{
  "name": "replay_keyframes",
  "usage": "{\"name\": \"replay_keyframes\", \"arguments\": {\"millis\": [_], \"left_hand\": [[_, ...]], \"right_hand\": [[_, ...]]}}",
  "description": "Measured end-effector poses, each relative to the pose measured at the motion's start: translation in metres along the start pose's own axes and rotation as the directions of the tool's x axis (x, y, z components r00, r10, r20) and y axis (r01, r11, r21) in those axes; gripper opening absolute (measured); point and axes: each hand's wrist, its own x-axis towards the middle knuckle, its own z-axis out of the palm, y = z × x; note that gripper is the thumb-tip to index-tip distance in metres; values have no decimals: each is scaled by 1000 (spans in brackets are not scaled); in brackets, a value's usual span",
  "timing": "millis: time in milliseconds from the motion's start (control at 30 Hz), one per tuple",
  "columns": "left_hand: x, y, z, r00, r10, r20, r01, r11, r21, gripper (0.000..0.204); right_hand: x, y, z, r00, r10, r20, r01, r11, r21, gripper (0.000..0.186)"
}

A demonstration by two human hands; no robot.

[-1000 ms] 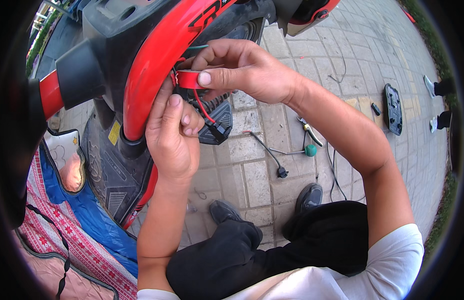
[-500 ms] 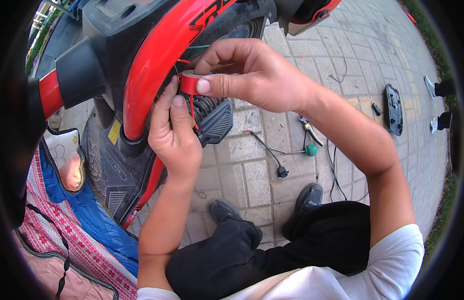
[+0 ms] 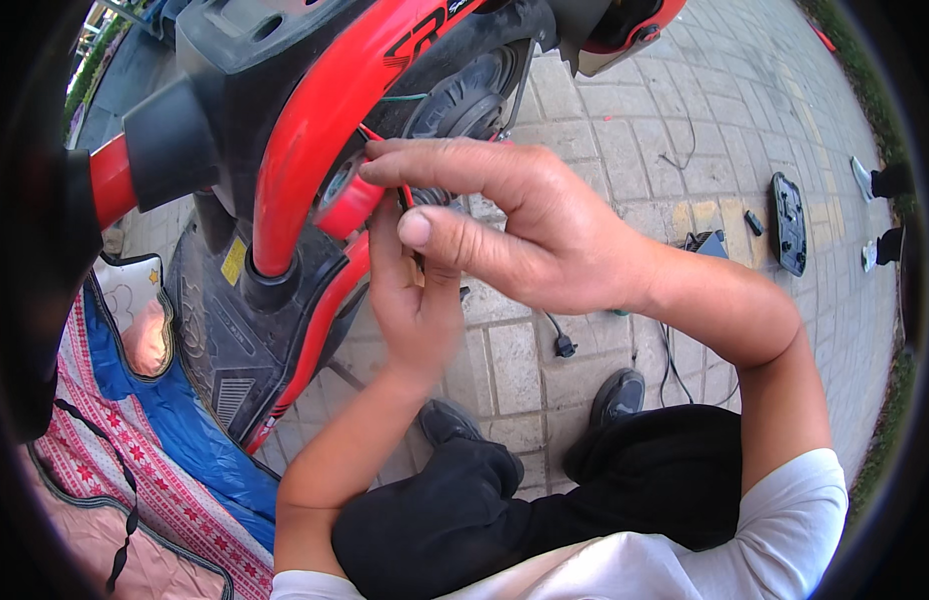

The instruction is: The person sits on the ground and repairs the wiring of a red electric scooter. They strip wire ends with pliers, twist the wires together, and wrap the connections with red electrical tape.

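Observation:
A roll of red tape [image 3: 351, 210] is tilted beside the red frame tube [image 3: 290, 180] of a black-and-red scooter. My right hand [image 3: 545, 235] reaches across with its fingers stretched out. Its index fingertip meets the roll's rim, while the thumb stands apart, in front of my left fingers. My left hand [image 3: 420, 310], slightly blurred, is beneath it, closed around a dark wire [image 3: 418, 262]; its fingertips are partly hidden. Close to both hands, a bit of red wire [image 3: 406, 192] shows, and a thin green wire [image 3: 405, 97] lies further back.
On the paving are a black plug [image 3: 565, 345] with its cord, dark cables [image 3: 669, 365], a black plastic cover [image 3: 788, 222] and a small black piece [image 3: 754, 222]. A patterned quilt [image 3: 155, 440] hangs at the left. Another person's feet [image 3: 867, 250] are at the far right.
The tape roll has gone from my right thumb-and-finger pinch to lower left, and my right fingers have straightened. My left hand has moved right, beneath the right one.

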Motion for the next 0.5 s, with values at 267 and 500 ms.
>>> {"name": "replay_keyframes", "arguments": {"millis": [267,500], "left_hand": [[18,48,4,924,-378,-62,317,845,-430,44],[46,53,-17,709,-703,65,515,453,-728,34]], "right_hand": [[-3,27,14,996,-46,-76,43,998,-37,40],[-6,14,19,880,455,-139,-325,788,522,29]]}}
